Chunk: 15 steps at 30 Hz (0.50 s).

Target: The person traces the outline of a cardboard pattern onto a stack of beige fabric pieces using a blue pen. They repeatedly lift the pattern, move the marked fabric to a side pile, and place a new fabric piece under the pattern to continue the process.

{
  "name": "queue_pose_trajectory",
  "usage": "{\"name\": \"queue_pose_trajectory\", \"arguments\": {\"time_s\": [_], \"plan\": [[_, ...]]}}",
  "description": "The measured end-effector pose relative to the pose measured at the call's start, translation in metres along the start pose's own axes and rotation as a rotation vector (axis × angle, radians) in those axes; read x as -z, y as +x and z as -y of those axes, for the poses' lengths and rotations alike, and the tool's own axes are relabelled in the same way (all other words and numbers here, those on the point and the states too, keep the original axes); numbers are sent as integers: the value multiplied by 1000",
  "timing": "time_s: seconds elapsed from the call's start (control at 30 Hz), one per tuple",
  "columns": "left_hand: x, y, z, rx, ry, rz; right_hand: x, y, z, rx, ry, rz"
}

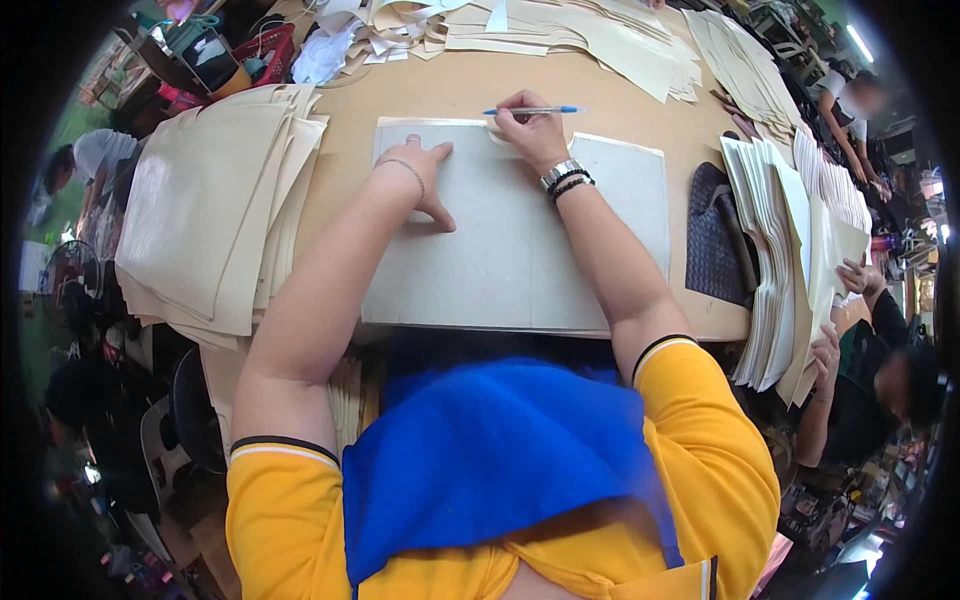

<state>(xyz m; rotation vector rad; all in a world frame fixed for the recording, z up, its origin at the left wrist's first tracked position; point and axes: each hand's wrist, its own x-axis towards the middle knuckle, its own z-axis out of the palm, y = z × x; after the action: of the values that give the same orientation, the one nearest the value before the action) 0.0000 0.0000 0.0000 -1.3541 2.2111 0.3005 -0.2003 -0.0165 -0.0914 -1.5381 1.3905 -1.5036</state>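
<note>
A large grey flat sheet (485, 265) lies on the tan table in front of me, with a thin cream edge of material showing along its far side. My left hand (412, 172) is spread on the left part of the sheet, thumb and fingers apart, pressing it down. At the sheet's far edge, my right hand (532, 125) grips a blue-and-clear pen (558, 109), held nearly level and pointing sideways. The curled fingers hide part of the pen's barrel. A small curved cream patch shows at the edge beside this hand.
Stacked cream sheets (205, 205) overhang the table's left side. Cut cream pieces (580, 40) cover the far edge. A dark textured flat piece (712, 235) lies at right, beside upright pale sheets (765, 265). Another person's hands (828, 350) hold a sheet there.
</note>
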Motion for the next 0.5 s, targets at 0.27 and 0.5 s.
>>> {"name": "queue_pose_trajectory", "arguments": {"time_s": [0.27, 0.5], "plan": [[0, -4, 3, 23, -19, 7, -9, -5, -2, 37, -143, 14], [1, -1, 0, 18, -41, -9, -5, -2, 1, 69, -195, 0]]}}
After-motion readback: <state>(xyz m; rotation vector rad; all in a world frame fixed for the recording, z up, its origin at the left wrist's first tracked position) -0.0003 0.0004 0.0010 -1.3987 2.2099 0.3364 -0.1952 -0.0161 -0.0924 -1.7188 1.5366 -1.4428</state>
